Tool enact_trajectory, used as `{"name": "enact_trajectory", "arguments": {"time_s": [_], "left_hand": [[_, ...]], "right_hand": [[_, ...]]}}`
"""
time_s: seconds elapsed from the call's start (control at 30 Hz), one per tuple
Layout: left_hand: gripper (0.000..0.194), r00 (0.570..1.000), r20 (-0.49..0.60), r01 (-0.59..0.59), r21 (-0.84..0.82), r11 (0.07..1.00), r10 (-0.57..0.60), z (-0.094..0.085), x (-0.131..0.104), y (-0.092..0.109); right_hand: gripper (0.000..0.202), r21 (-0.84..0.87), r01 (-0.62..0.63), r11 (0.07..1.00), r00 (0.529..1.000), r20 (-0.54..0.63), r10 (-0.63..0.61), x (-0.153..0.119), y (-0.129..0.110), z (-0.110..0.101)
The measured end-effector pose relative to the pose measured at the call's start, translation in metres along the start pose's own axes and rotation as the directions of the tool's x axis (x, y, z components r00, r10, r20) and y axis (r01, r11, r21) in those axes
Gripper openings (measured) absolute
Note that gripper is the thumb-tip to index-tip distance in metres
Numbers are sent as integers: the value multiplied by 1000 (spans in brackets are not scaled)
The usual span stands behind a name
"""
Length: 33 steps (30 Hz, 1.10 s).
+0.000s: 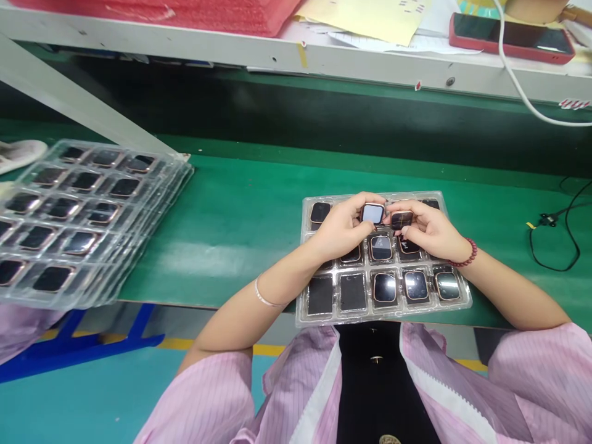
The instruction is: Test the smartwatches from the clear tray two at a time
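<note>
My left hand (345, 227) pinches a square watch case (372, 213) whose screen looks light. Beside it, my right hand (432, 229) grips a second watch case (401, 220) with a dark screen. Both are held close together above the back part of a clear plastic tray (383, 316). Several dark-screened watch cases sit in the tray's compartments, such as one in the front row (384, 288). Two front-left compartments show flat dark bottoms. My hands hide part of the back rows.
A tall stack of clear trays (152, 213) with watch cases stands at the left. A slanted white post (92, 102) rises behind it. The shelf (259, 52) above holds red wrap, papers and a phone (511, 38). A black cable (576, 246) lies at the right.
</note>
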<state>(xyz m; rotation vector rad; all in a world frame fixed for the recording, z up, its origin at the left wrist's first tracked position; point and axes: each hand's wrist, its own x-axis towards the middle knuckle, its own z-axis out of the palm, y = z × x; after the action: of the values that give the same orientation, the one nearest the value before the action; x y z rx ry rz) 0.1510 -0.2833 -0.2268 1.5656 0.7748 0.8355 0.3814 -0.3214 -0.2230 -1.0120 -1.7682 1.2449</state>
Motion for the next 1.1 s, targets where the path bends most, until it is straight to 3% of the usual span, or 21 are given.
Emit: {"name": "enact_trajectory", "arguments": {"time_s": [0.13, 0.33, 0.5, 0.83, 1.1], "left_hand": [[44, 1000, -10, 11, -10, 1000, -12, 0, 0, 1], [44, 1000, 5, 2, -10, 1000, -2, 0, -1, 1], [44, 1000, -12, 3, 9, 1000, -2, 0, 0, 0], [49, 1000, 1, -15, -7, 1000, 15, 0, 1, -3], [58, 998, 56, -1, -168, 986, 10, -2, 1, 1]], "right_hand": [[35, 8, 5, 1000, 1000, 19, -5, 0, -1, 0], [44, -20, 24, 1000, 1000, -1, -24, 0, -2, 1], [34, 18, -1, 1000, 1000, 29, 0, 1, -4, 1], [50, 70, 18, 997, 1000, 6, -18, 2, -2, -1], [50, 159, -36, 987, 997, -67, 47, 1, -4, -5]]}}
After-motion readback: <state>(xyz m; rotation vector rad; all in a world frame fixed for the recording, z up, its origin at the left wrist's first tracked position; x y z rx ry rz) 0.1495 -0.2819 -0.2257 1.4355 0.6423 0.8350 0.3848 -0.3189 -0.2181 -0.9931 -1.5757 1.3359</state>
